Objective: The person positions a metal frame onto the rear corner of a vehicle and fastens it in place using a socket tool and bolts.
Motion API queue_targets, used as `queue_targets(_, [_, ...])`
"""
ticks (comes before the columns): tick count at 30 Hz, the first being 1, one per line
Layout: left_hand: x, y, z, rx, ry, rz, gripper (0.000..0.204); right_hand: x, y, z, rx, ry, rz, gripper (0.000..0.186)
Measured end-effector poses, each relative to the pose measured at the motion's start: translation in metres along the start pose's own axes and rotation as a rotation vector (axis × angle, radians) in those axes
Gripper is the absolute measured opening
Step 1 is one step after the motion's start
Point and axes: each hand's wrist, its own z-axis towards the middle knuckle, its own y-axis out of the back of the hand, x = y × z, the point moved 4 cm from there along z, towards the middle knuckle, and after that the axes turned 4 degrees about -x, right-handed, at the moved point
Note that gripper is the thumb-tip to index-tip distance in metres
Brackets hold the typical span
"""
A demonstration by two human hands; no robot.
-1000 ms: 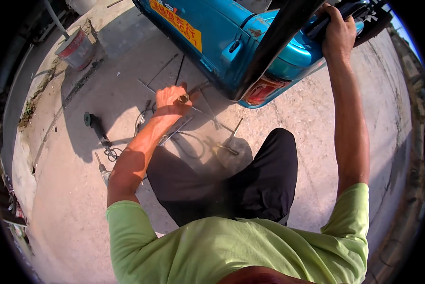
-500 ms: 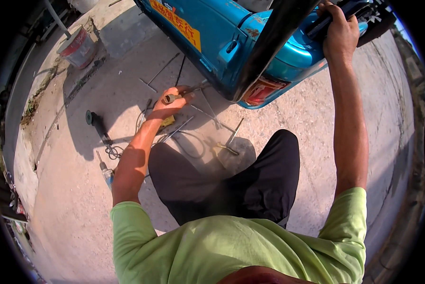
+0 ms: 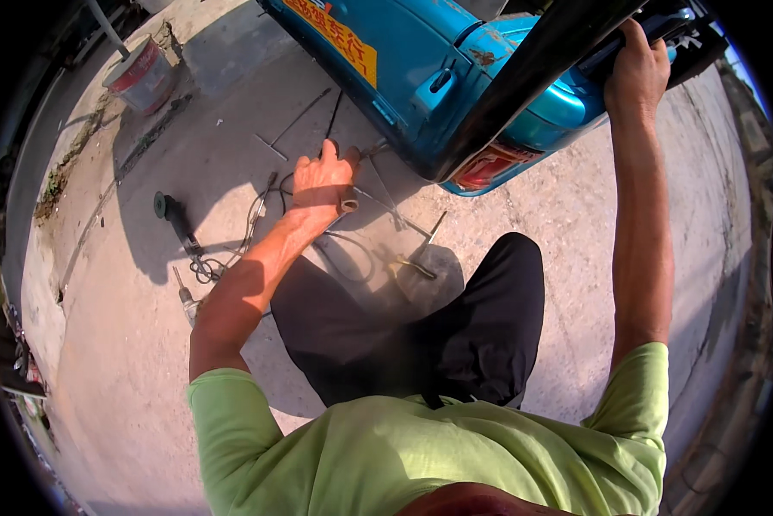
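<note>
My left hand (image 3: 320,183) reaches out over the concrete ground toward the lower edge of a blue vehicle (image 3: 421,60). It holds a small short tube-shaped piece (image 3: 348,206) by the thumb, with the fingers pointing at the vehicle. My right hand (image 3: 636,73) is raised high and closed around a thick black bar (image 3: 532,69) that slants across the vehicle. My dark trouser leg (image 3: 481,335) stands below the vehicle's red tail light (image 3: 489,163).
On the ground to the left lie an angle grinder (image 3: 175,219) with a tangled cable (image 3: 227,254), thin metal rods (image 3: 298,127) and a small metal tool (image 3: 421,262). A red and white bucket (image 3: 141,77) stands at the far left by a wall.
My left hand has stayed near the same spot and turned a little, fingers now stretched toward the vehicle. My right hand keeps its grip on the black bar.
</note>
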Motion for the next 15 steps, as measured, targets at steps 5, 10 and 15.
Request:
queue_targets(5, [0.012,0.002,-0.004,-0.1,0.096,0.102,0.031,0.004,-0.004,-0.007,-0.03,0.094,-0.215,0.026])
queue_targets(10, [0.025,0.005,0.006,0.14,0.221,-0.169,0.038,0.005,-0.002,-0.005,-0.018,0.034,-0.108,0.027])
queue_targets(15, [0.057,-0.053,-0.024,0.091,0.45,-1.539,0.044,0.001,-0.004,-0.003,0.004,0.042,-0.115,0.026])
